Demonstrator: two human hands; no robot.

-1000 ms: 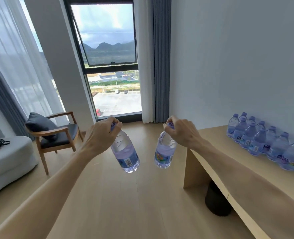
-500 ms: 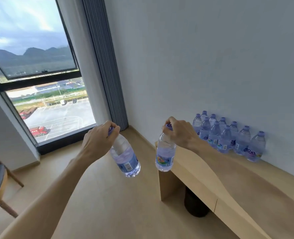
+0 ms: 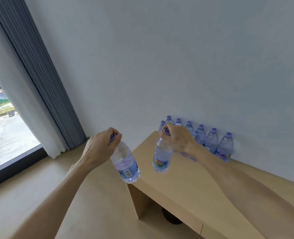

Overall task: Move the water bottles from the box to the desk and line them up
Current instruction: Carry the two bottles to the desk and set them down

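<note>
Two bottles hang by their caps, one pinched in your left hand point(image 3: 101, 147) short of the tabletop point(image 3: 186, 183), one in your right hand point(image 3: 177, 138) above it; set both upright beside the row point(image 3: 211, 142) by the wall.

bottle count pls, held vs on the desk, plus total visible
Held bottles: 2, one in the left hand by its cap, one in the right hand.
Bottles standing on the desk by the wall: 8 caps visible; the right hand may hide more.
Total visible: 10
</note>
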